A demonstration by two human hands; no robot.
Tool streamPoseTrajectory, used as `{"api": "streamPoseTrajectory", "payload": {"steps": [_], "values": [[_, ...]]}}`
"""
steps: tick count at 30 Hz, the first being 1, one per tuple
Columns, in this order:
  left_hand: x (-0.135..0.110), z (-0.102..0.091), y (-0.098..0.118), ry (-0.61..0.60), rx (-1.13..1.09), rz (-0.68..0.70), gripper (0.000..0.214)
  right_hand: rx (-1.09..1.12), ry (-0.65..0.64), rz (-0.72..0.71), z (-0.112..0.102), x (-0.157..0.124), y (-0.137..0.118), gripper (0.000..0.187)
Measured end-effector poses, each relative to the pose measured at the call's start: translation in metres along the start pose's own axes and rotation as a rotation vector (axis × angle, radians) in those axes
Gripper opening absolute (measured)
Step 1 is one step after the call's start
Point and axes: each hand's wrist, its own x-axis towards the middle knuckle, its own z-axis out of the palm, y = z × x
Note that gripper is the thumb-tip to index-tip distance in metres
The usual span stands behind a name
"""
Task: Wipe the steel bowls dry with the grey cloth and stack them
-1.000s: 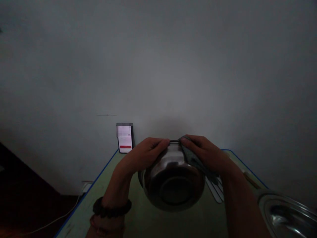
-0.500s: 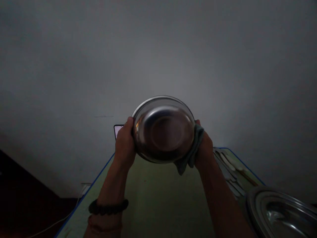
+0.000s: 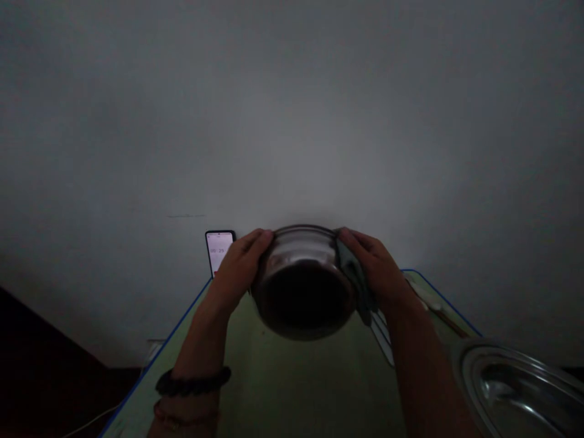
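A shiny steel bowl (image 3: 303, 298) is held up above the green table, tilted so its outer side and dark underside face me. My left hand (image 3: 239, 264) grips the bowl's left edge, thumb near the rim. On the opposite side, my right hand (image 3: 376, 264) is closed around the right edge, with a grey-green cloth (image 3: 356, 277) pressed between palm and metal. The cloth's lower end hangs down past the bowl. The inside of the bowl is hidden from view.
A phone (image 3: 218, 249) with a lit timer screen leans against the wall at the table's (image 3: 301, 389) far left. Several utensils (image 3: 424, 295) lie along the right side, partly behind my right arm. Stacked steel bowls (image 3: 524, 389) stand at the lower right.
Both hands have lowered the bowl and tipped it, so its underside has swung downward and its side wall shows more. More of the phone is visible. The cloth stays under my right hand.
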Motion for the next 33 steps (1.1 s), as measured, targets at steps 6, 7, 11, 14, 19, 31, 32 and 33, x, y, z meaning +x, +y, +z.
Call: {"api": "streamPoseTrajectory", "payload": {"steps": [6, 7, 11, 14, 19, 31, 32, 33], "values": [[0.008, 0.000, -0.015, 0.236, -0.523, -0.151, 0.029, 0.344, 0.374, 0.048, 0.014, 0.007, 0.012, 0.041], [0.007, -0.001, -0.015, 0.259, -0.475, -0.139, 0.030, 0.321, 0.364, 0.060, 0.013, 0.006, 0.011, 0.040], [0.001, -0.007, -0.007, 0.070, -0.097, -0.106, 0.039, 0.065, 0.154, 0.075, 0.000, 0.002, 0.001, 0.036], [-0.003, -0.006, 0.000, -0.238, 0.056, -0.103, 0.041, -0.096, -0.098, 0.077, -0.007, -0.002, -0.008, 0.034], [-0.001, -0.003, 0.003, -0.227, 0.091, -0.035, 0.035, -0.121, -0.134, -0.002, -0.003, -0.002, -0.010, 0.033], [0.004, 0.003, -0.005, 0.373, -0.346, -0.053, 0.029, 0.254, 0.381, -0.008, 0.012, 0.006, 0.015, 0.037], [0.003, 0.001, -0.006, 0.363, -0.241, -0.066, 0.032, 0.202, 0.340, -0.004, 0.009, 0.005, 0.013, 0.037], [0.003, -0.002, -0.006, 0.304, -0.140, -0.083, 0.036, 0.139, 0.282, -0.003, 0.006, 0.004, 0.011, 0.036]]}}
